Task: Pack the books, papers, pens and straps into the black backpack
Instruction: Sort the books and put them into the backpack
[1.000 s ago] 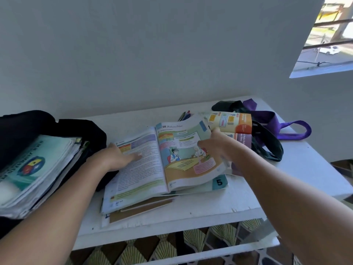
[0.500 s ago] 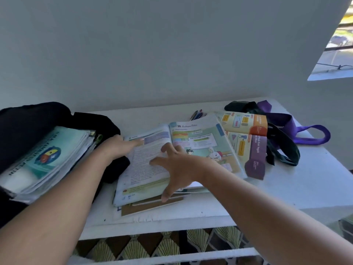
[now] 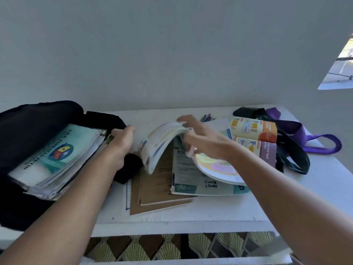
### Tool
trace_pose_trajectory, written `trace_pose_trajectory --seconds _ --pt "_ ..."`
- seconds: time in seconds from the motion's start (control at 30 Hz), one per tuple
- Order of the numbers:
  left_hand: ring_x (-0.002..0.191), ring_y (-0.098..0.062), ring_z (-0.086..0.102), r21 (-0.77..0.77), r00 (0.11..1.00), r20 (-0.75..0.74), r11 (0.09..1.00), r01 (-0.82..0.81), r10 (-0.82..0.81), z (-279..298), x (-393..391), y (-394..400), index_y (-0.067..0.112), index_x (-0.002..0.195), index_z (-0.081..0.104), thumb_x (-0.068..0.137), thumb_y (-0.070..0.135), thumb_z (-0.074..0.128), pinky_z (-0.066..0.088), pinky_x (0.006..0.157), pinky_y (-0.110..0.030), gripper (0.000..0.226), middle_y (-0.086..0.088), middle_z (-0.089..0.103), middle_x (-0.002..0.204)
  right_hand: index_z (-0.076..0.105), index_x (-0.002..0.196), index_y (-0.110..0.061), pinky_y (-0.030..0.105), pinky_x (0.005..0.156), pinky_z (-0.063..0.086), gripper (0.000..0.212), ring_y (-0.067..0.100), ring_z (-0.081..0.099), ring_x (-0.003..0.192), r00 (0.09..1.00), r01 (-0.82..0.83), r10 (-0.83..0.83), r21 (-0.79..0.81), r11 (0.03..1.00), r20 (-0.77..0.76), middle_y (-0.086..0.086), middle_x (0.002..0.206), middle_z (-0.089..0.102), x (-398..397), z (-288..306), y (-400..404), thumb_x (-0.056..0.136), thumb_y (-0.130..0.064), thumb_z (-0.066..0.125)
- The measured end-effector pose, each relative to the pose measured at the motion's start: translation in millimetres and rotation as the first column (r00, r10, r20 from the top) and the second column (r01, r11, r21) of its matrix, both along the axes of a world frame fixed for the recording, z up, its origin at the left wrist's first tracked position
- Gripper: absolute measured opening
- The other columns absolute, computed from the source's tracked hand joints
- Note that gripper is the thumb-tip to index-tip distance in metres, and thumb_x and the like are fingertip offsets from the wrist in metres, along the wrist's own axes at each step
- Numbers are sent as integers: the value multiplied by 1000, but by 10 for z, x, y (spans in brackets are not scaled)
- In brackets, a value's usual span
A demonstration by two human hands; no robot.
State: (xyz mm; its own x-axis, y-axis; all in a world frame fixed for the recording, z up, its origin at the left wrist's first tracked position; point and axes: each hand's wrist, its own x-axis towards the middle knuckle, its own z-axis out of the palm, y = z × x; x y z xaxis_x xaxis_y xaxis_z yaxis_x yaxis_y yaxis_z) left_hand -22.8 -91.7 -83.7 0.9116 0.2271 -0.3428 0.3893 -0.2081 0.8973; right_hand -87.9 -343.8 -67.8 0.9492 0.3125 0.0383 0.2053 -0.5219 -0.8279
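I judge myself partway through, with more left than done. The black backpack point(image 3: 28, 134) lies open at the left of the white surface point(image 3: 191, 215), and a thick stack of books and papers point(image 3: 55, 159) already sits inside its mouth, a teal cover on top.

The step in hand is the colourful textbook point(image 3: 162, 146) in the middle. My left hand point(image 3: 122, 142) rests by its left edge, next to the backpack's lip; its fingers are hidden behind the hand, so I cannot tell whether that grip is curled on the cover or only propping it. My right hand point(image 3: 198, 136) hovers over the lifted pages with fingers spread and loose, touching the top sheets, not pinching them (the hand is blurred, so the exact contact is uncertain). The book is half folded, one side raised, the other sagging toward me.

Left to pack, as far as I can see: this textbook; the printed book point(image 3: 191, 180) beneath it with handwriting on its cover; the brown notebooks point(image 3: 156, 196) at the bottom of the pile; a folded leaflet point(image 3: 256, 138) just to the right; the pens point(image 3: 206, 118) behind the pile by the wall; and the purple strap point(image 3: 321, 144) tangled with the dark strap point(image 3: 294, 153) at the far right.
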Motion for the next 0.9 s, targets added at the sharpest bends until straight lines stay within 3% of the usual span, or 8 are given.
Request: trace_pose_trajectory --seconds 0.1,0.23,0.33,0.53,0.63,0.7,0.8,0.9 --pt "113 -37 63 -363 983 -165 931 20 -85 98 -112 -263 14 132 44 96 55 57 53 90 -43 56 -23 59 124 46 135 -41 62 92 59 43 34 63 118 980 146 -84 373 916 -179 9 134 58 89 -70 -173 93 -43 48" --pt "88 -22 74 -633 963 -53 755 172 -263 363 -123 -497 14 106 68 98 41 62 57 68 -28 29 -10 74 97 49 140 -37 55 109 49 59 25 64 125 943 95 40 384 918 -329 -2 139 62 18 -258 -289 86 -43 71" --pt "66 -20 69 -276 959 143 921 276 -244 517 -53 -573 16 93 72 97 25 65 54 57 -24 12 -5 73 77 66 135 -28 49 116 43 74 24 67 124 883 183 50 441 878 -467 -6 136 69 -49 -410 -414 82 -79 62" --pt "112 -27 68 -50 675 1 674 737 -738 523 -202 -1012 22 120 73 85 80 39 46 100 -43 76 -6 73 121 58 142 -17 53 96 54 109 40 71 113 794 543 -44 674 501 -607 21 127 71 -28 -349 -937 77 -98 27" --pt "119 -27 60 467 671 -106 559 685 -734 209 -169 -1256 21 133 62 96 69 46 46 105 -45 63 -5 64 134 62 132 -14 52 85 62 82 37 75 104 731 586 -236 413 697 -640 16 119 76 -60 -353 -1029 78 -76 62" --pt "126 -32 53 740 754 -189 414 530 -629 -43 -133 -1254 17 145 44 92 68 56 46 105 -47 75 -11 54 142 58 125 -14 48 78 65 54 27 77 91 725 630 -541 93 771 -426 8 110 76 -48 -458 -964 86 -44 79" --pt "121 -34 54 764 802 -257 394 510 -539 -346 -42 -1161 14 143 40 84 69 65 50 99 -44 84 -17 48 138 44 120 -20 31 61 62 49 19 71 88 725 658 -660 -82 748 -195 -2 104 65 -43 -542 -757 88 -26 81" --pt "95 -23 65 592 860 -189 643 485 -474 -469 37 -1120 14 130 48 81 53 79 57 68 -32 70 -12 56 126 44 128 -19 32 71 63 66 20 68 97 751 614 -613 -84 785 -246 -2 111 64 -4 -637 -589 80 -29 88"
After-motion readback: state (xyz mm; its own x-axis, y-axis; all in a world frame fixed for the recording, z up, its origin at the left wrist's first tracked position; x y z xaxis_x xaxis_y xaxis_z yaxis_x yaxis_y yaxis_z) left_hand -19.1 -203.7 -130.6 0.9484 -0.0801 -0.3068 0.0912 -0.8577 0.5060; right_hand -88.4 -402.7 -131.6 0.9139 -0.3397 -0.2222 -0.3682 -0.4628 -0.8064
